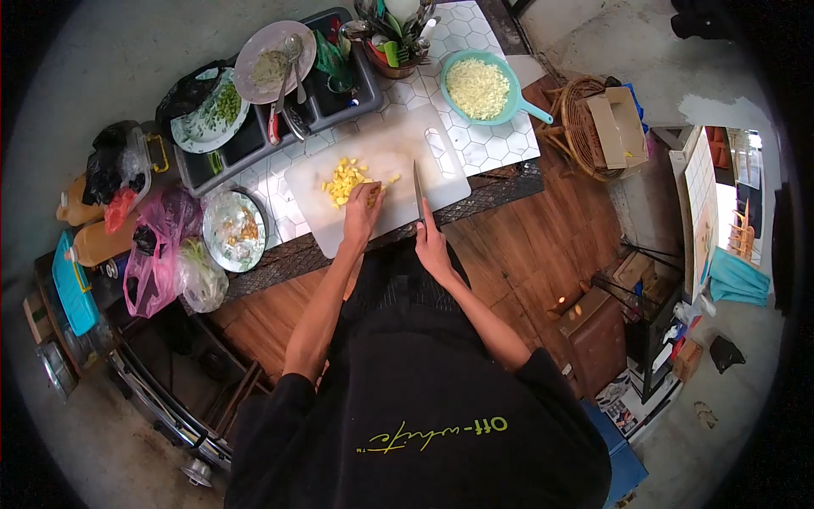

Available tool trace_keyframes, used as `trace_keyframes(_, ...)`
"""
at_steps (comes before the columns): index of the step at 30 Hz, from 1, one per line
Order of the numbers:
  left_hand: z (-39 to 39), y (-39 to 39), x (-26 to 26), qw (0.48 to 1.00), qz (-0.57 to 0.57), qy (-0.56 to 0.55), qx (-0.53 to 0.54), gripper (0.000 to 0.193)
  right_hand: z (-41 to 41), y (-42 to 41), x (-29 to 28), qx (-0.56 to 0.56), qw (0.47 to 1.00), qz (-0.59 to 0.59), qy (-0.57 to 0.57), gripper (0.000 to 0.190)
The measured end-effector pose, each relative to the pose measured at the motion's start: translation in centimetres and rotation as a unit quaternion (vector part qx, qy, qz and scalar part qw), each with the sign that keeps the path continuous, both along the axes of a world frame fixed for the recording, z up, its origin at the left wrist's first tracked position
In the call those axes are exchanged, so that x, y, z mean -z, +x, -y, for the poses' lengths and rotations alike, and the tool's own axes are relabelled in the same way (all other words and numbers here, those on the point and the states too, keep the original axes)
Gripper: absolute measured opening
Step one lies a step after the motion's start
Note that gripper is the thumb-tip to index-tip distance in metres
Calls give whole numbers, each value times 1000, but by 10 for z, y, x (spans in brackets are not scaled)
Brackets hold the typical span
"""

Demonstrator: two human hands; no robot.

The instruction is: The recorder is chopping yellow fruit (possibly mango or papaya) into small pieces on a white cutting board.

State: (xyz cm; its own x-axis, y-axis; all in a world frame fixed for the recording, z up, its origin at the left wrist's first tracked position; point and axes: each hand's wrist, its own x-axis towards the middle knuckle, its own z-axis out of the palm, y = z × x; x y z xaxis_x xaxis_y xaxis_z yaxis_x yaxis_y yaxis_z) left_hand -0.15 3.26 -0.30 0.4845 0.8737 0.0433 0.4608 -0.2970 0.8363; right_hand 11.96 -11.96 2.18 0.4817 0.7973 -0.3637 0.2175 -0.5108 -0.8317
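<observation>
A white plastic cutting board lies at an angle on the table in front of me. Diced yellow pieces, perhaps fruit or a vegetable, are heaped on its left half, with a few strays to the right. My left hand bends its fingers down at the heap's right edge. Bits of yellow show beside its fingertips, but whether they grip any is hidden. In my right hand is a kitchen knife, its blade pointing away over the board, apart from the pieces, and its handle mostly covered by the fingers.
Beyond the board stands a turquoise colander of pale shreds. A grey dish rack carries a pink plate with spoons. A patterned plate of scraps and a pink plastic bag are at left. A rattan stool stands right.
</observation>
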Motion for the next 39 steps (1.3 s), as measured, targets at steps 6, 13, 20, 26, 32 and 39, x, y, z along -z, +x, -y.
trace_keyframes(6,5,6,-5,999,27,-27,7,22,1,-9,18,-43,998,7,47,61)
trace_keyframes(13,1,10,14,998,33,-19,46,25,7,11,-13,-21,1000,-6,18,62)
trace_keyframes(20,11,21,31,998,32,-13,59,23,20,6,6,-52,986,46,150,63)
trace_keyframes(26,14,15,32,998,14,26,57,22,23,3,-8,-71,996,-44,-12,65)
trace_keyframes(32,18,5,32,998,25,-34,39,18,30,-3,-9,-108,994,-4,6,67)
trace_keyframes(39,18,10,32,999,28,-13,24,18,29,-15,16,-138,986,81,-54,72)
